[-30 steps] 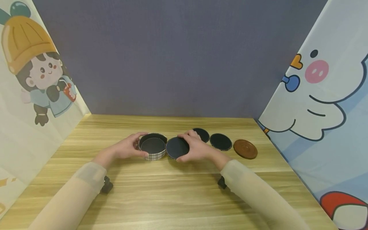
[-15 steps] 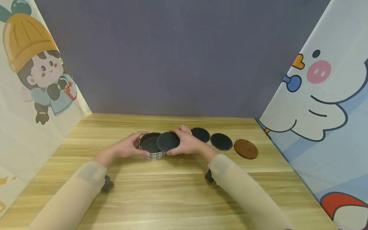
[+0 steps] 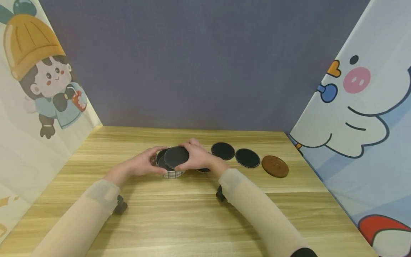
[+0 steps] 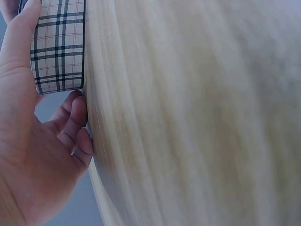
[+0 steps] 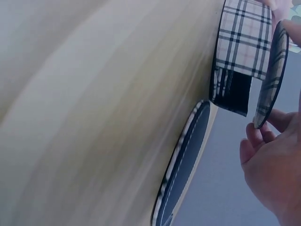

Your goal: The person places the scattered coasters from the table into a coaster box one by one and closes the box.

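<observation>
our left hand [image 3: 141,166] is bracing the plaid holder [image 3: 171,174] at its 9 o'clock side, thumb and fingers curled around the wall; the left wrist view is showing the thumb lying along the plaid band [image 4: 59,44]. our right hand [image 3: 196,157] is pinching a dark coaster [image 3: 176,157] by its rim and holding it tilted just above the holder's mouth, its 3 o'clock edge higher than the 9 o'clock one.

we are judging that the main risk is the coaster catching on the rim: coming in tilted, its low edge could wedge against the near wall or against the coaster already lying inside, and end up propped instead of flat. a push to free it could slide the holder across the wooden table [image 3: 192,214] if our left hand is loosening. the slot in the holder's wall [image 5: 233,92] is another place an edge could snag.

the held coaster is round and thin, dark on its face with a plaid underside and a stitched edge [image 5: 270,75]. another coaster is lying flat beside the holder [image 5: 188,160], under our right wrist. at 3 o'clock two more dark coasters [image 3: 223,150] [image 3: 247,157] and a brown one [image 3: 274,166] are lying in a row.
</observation>
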`<state>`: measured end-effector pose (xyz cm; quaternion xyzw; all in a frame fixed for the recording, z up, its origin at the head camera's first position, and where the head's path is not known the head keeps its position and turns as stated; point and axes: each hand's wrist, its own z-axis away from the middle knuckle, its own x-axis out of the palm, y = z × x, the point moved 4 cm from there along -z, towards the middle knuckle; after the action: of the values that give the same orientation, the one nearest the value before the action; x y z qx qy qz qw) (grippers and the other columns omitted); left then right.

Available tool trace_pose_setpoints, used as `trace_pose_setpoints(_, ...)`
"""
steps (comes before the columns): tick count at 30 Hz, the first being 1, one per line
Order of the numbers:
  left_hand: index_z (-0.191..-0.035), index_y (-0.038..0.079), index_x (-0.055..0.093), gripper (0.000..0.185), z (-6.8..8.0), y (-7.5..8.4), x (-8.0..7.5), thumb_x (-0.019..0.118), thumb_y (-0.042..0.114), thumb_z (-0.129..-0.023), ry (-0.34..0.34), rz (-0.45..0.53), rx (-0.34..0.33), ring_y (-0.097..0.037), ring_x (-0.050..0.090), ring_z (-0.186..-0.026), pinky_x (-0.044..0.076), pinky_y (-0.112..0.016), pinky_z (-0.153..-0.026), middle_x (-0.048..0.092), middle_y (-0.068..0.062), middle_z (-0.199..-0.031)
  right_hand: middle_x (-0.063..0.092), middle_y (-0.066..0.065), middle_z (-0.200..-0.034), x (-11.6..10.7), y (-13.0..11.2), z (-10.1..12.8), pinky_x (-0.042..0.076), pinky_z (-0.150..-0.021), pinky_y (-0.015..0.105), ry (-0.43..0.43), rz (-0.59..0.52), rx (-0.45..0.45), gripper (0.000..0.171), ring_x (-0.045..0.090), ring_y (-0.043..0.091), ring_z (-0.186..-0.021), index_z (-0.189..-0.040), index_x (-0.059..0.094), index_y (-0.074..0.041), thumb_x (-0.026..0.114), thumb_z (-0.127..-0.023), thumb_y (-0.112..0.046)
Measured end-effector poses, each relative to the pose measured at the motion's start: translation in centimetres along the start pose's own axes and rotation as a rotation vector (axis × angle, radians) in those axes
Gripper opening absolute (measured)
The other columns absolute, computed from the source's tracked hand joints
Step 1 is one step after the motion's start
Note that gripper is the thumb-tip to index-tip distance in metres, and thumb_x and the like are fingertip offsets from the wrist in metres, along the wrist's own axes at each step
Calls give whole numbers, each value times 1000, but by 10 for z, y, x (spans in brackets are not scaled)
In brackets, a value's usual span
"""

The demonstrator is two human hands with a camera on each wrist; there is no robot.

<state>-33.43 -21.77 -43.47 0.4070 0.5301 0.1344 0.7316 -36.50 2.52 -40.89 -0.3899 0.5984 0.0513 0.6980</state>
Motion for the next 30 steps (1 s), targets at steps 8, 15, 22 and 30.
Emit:
trace_pose_setpoints(8, -173, 15, 28, 105, 0, 2, 0, 91, 40, -93, -10, 25, 19, -33, 68, -125, 55, -46, -107, 58, -25, -143, 46, 7, -143, 7, -7, -9, 39, -107, 46, -29, -12, -21, 108, 41, 24, -126, -168, 45, -15, 88, -80, -59)
trace_pose_setpoints(15, -173, 10, 27, 103, 1, 7, 1, 90, 33, -95, -23, 67, 53, -34, 69, -125, 55, -46, -107, 62, -27, -142, 46, 5, -145, 10, -6, -14, 38, -108, 43, -47, 9, -38, 110, 40, 23, -128, -169, 43, -16, 88, -80, -61)
trace_pose_setpoints(22, -172, 11, 30, 99, -2, 6, 2, 89, 30, -95, -25, 81, 65, -32, 69, -127, 54, -41, -107, 63, -25, -145, 45, 6, -154, 11, -6, -16, 38, -110, 45, -59, 8, -49, 110, 40, 24, -135, -171, 41, -18, 87, -81, -62)
trace_pose_setpoints(30, -171, 9, 29, 101, -2, 3, 0, 90, 35, -95, -37, 80, 94, -34, 70, -127, 57, -36, -103, 62, -27, -146, 45, 5, -156, 11, -8, -17, 36, -115, 46, -58, 24, -67, 109, 39, 25, -140, -171, 41, -18, 88, -83, -62)
